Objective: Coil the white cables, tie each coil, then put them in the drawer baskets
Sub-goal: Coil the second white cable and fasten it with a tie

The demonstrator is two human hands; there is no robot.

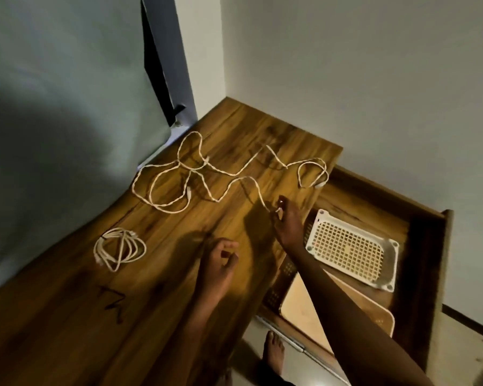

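- At the near edge of the wooden top [67,316], the end of a loose white cable [229,188] is pinched between the fingertips [278,210] of the right hand [286,221].
- Nothing is held by the left hand [219,263]; its fingers are loosely curled just above the wood, apart from any cable.
- From the pinched end, the loose cable is seen to run away across the top in wide, crossing loops, where it is mixed with at least one more white cable; how many lie there cannot be told.
- One finished coil [120,248] lies to the left on the wood, well apart from both hands; a dark tie seems to cross it.
- Beside the top, the drawer [441,246] stands open, and a white lattice basket [352,249] lies in it with no cable inside.
- The step in hand is judged to be the start of coiling the next cable.
- For the next move, the pinched end would need to be passed to the left hand and loops drawn in evenly, with the crossings freed as they arrive.
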